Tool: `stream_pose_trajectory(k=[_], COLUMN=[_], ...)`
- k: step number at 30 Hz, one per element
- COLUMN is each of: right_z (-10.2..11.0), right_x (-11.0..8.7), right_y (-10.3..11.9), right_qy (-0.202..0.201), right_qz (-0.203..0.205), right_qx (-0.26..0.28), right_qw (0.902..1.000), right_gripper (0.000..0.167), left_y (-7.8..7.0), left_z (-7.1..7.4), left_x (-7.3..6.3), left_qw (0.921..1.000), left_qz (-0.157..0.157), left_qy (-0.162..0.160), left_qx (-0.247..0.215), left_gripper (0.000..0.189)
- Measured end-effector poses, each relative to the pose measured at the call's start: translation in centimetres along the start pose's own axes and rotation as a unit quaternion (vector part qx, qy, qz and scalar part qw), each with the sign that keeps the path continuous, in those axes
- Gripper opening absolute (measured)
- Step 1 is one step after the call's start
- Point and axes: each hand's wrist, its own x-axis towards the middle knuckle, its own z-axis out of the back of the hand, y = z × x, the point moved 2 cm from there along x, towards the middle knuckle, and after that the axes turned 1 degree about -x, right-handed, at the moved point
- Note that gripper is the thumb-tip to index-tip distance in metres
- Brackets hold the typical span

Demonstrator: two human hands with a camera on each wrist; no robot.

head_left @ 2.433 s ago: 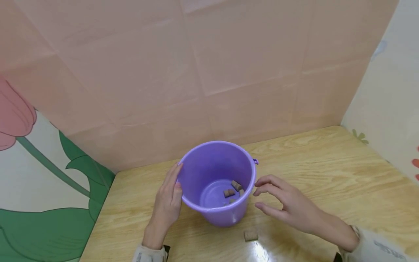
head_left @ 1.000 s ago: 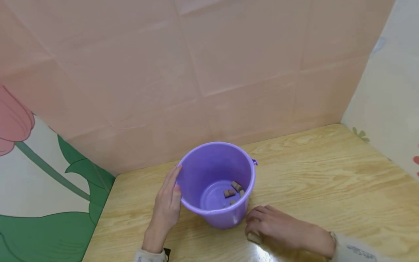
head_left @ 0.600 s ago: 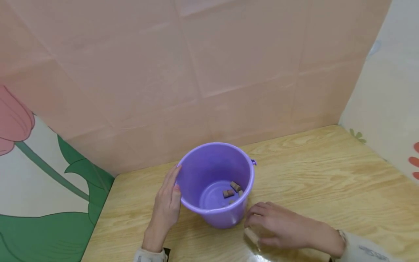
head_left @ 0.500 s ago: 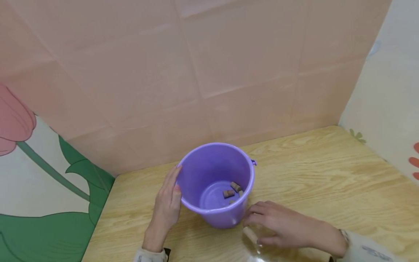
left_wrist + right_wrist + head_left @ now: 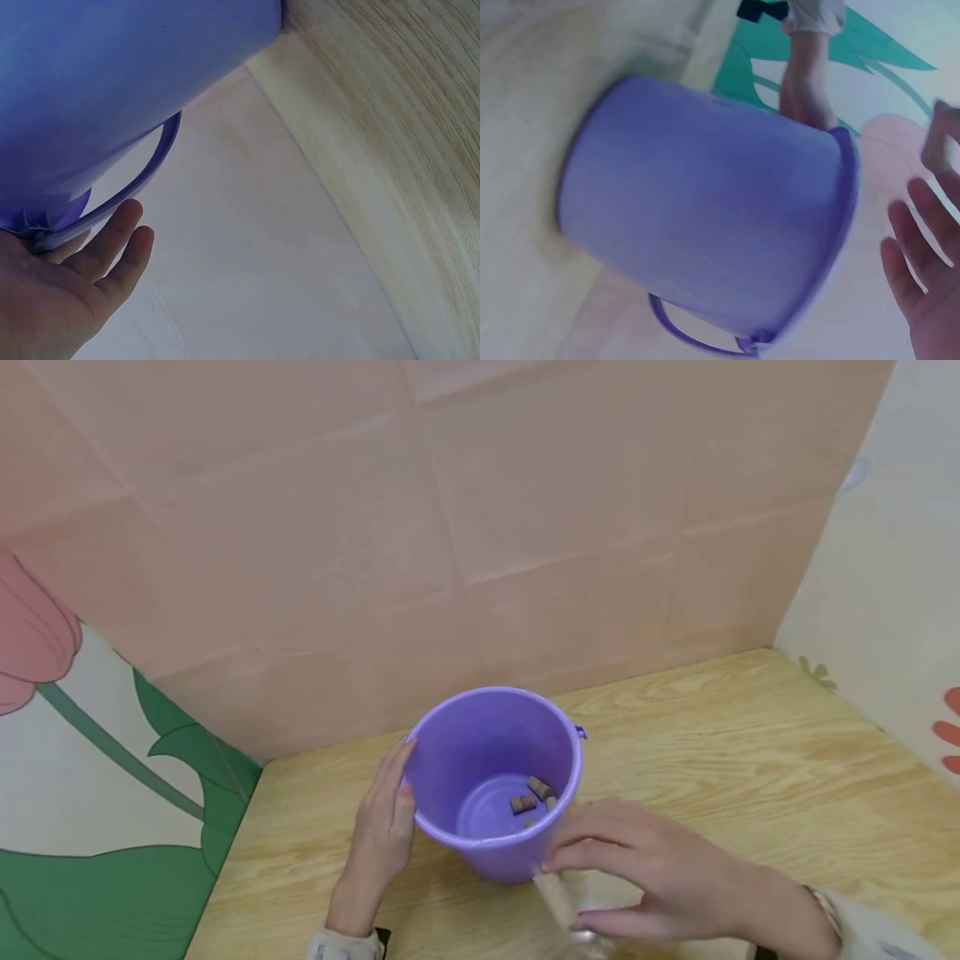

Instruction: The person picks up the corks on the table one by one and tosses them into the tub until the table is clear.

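Note:
A purple plastic bucket (image 5: 517, 857) stands on the table, with several small brown corks (image 5: 522, 804) lying on its bottom. My left hand (image 5: 381, 831) rests against the bucket's left side at the rim. In the left wrist view, its fingers (image 5: 124, 274) extend loosely beside the bucket's handle (image 5: 154, 165). Close to the bucket's front right, my right hand (image 5: 660, 881) pinches another cork (image 5: 555, 900) between thumb and fingertips. The right wrist view shows this cork (image 5: 934, 142) beside the rim, the other fingers spread.
The wood-grain table (image 5: 735, 760) reaches to a pinkish sheet (image 5: 480, 527) behind the bucket. A painted wall (image 5: 885, 610) borders it on the right, and a flower mural (image 5: 105, 860) lies to the left. A handle lug (image 5: 581, 732) juts from the rim.
My right hand has gone down to the cork on the table, pinched it, turned it and lifted it toward the bucket. My left hand has stayed at the rim.

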Motion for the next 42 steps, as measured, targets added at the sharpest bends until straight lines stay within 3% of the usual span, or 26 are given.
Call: stream_pose_trajectory(k=[5,10,15,26,42], right_z=[0.7,0.4,-0.1,-1.1,-2.1], right_x=[1.3,0.9,0.5,0.3,0.1], right_y=[-0.8,-2.0,-2.7,-3.4,-3.4], right_qy=[-0.068,-0.082,-0.067,0.004,0.038], right_qz=[-0.012,-0.09,-0.154,-0.24,-0.262], right_qx=[-0.023,-0.065,-0.095,-0.103,-0.12], right_qw=[0.9973,0.9904,0.9812,0.9652,0.9567], right_gripper=[0.038,0.043,0.045,0.048,0.047], left_y=[0.1,0.0,-0.1,0.0,0.1], left_z=[0.0,0.0,0.0,-0.1,-0.1], left_x=[-0.1,-0.2,-0.2,-0.1,0.0], left_qw=[1.0,0.9999,0.9999,1.0,1.0], left_qz=[0.006,0.01,0.012,0.005,-0.005], left_qy=[0.001,0.002,0.006,0.004,-0.006], left_qx=[-0.001,0.001,0.002,0.002,-0.004], left_gripper=[0.055,0.055,0.055,0.054,0.052])
